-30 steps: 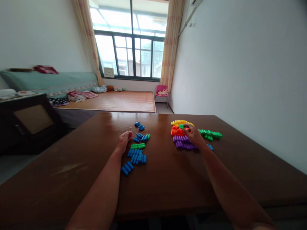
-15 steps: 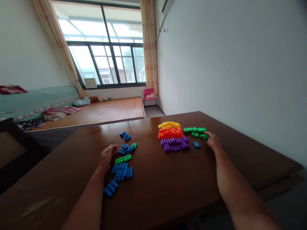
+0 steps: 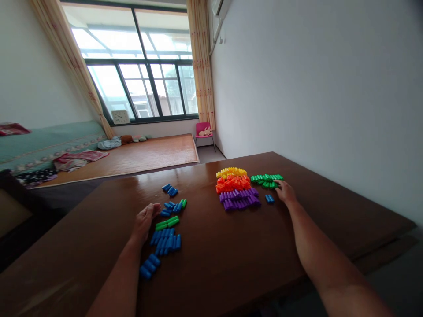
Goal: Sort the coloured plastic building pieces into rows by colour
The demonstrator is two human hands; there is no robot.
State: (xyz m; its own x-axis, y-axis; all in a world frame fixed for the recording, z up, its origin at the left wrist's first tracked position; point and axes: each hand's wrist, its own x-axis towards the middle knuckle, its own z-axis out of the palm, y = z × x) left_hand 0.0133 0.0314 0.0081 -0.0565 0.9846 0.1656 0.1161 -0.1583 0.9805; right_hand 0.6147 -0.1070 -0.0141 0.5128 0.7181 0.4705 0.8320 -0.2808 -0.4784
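My left hand [image 3: 147,219] rests on the table with its fingers stretched out, holding nothing. Its fingertips are beside a cluster of small blue plastic tubes [image 3: 171,207]. Green tubes [image 3: 167,223] and a larger group of blue tubes [image 3: 165,241] lie just right of that wrist. On the right, my right hand [image 3: 285,192] has its fingers extended against the end of the lower row of green tubes [image 3: 269,185]. A longer green row [image 3: 267,178] lies directly behind it. Two blue tubes [image 3: 269,199] sit nearer me, left of the right hand.
Rows of yellow [image 3: 231,172], orange [image 3: 233,184] and purple tubes [image 3: 239,200] lie in the middle of the brown table [image 3: 205,264]. More blue tubes are at the front left [image 3: 150,266] and back left [image 3: 170,190]. A wall [image 3: 313,97] runs along the right.
My right hand has moved left, and the lower green tubes have slid with it, closer against the longer green row. My left hand stays beside the blue tubes. The view has shifted slightly.
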